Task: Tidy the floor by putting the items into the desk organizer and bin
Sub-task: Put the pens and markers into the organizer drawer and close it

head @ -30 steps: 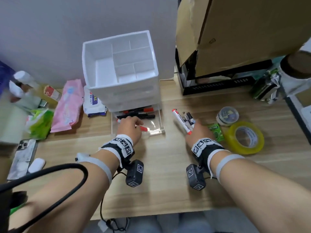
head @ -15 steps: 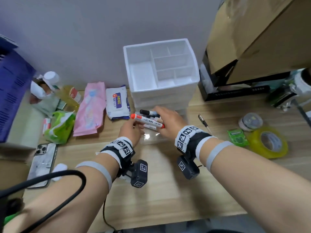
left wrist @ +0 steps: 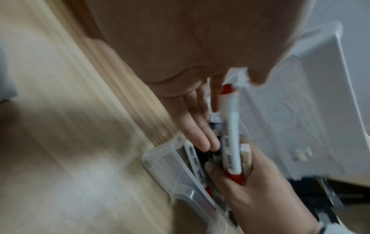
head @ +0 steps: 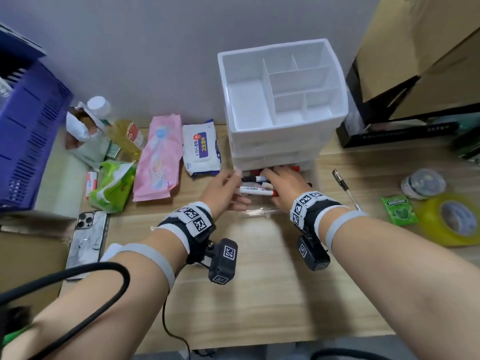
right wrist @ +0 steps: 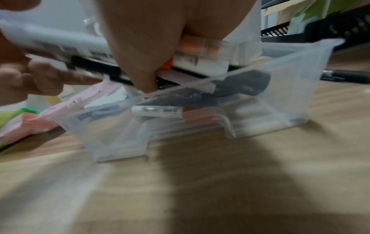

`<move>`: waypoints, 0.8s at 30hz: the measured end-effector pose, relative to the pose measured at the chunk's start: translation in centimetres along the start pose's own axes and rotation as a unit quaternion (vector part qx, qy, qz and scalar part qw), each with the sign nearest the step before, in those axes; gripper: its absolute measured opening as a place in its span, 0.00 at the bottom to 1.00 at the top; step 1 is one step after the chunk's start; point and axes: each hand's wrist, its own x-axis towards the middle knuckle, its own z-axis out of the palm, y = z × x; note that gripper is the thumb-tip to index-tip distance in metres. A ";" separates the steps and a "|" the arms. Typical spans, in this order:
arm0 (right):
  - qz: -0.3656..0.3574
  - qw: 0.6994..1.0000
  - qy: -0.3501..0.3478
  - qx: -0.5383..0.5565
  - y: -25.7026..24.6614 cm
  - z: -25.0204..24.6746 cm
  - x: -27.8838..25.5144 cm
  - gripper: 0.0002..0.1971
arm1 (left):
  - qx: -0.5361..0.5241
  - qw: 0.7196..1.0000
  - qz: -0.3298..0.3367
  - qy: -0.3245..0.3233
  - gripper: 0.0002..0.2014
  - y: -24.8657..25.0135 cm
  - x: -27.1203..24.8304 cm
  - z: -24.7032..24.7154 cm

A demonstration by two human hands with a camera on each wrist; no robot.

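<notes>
The white desk organizer [head: 283, 100] stands against the wall with its clear bottom drawer [head: 259, 211] pulled out onto the wooden floor. Several markers lie in the drawer [right wrist: 280, 98]. My right hand [head: 280, 185] grips a bundle of markers [head: 255, 190] just over the drawer, one white with red ends [left wrist: 230, 134]. My left hand [head: 226, 188] holds the bundle's left end between thumb and fingers [left wrist: 200, 134]. The lower markers are partly hidden by my hands.
A black pen [head: 345, 188], a green gum pack [head: 398, 210], a yellow tape roll [head: 452, 219] and a small round tub [head: 423, 183] lie right. Wipes [head: 201, 148], a pink pack [head: 158, 158], green tissues [head: 111, 185], a phone [head: 87, 237] and a blue basket [head: 28, 131] lie left.
My right hand carried the markers left from the floor to the open drawer, leaving a black pen behind. My left hand let go of a single marker and took the bundle's end.
</notes>
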 end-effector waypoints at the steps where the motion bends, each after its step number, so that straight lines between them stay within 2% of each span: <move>1: 0.012 1.000 0.001 -0.005 0.4 0.2 -0.3 0.27 | 0.043 0.999 0.021 -0.005 0.13 -0.4 0.3 0.4; 4: 0.037 0.999 -0.006 -0.008 1.2 0.7 -0.9 0.28 | 0.186 0.979 0.077 -0.005 0.16 -1.4 1.6 1.4; 8: 0.061 0.998 -0.014 0.012 1.8 0.9 -1.3 0.29 | 0.352 0.928 0.120 -0.023 0.22 -1.8 2.6 2.4; 12: 0.036 0.998 -0.029 0.031 1.8 1.1 -1.4 0.37 | 0.496 0.856 0.140 -0.043 0.28 -2.0 2.9 4.0; 15: 0.035 0.998 -0.032 0.051 1.7 0.7 -1.8 0.42 | 0.587 0.792 0.167 -0.021 0.30 -2.8 3.2 4.8; 17: 0.048 0.999 -0.015 0.012 2.0 0.2 -2.3 0.38 | 0.622 0.760 0.185 0.014 0.27 -3.1 3.2 5.1; 20: 0.094 0.993 -0.010 -0.069 3.3 -0.6 -3.2 0.27 | 0.649 0.729 0.211 0.056 0.23 -3.1 3.1 5.0; 24: 0.112 0.990 -0.027 -0.084 4.7 -1.3 -4.2 0.11 | 0.651 0.725 0.220 0.047 0.28 -3.2 3.3 4.8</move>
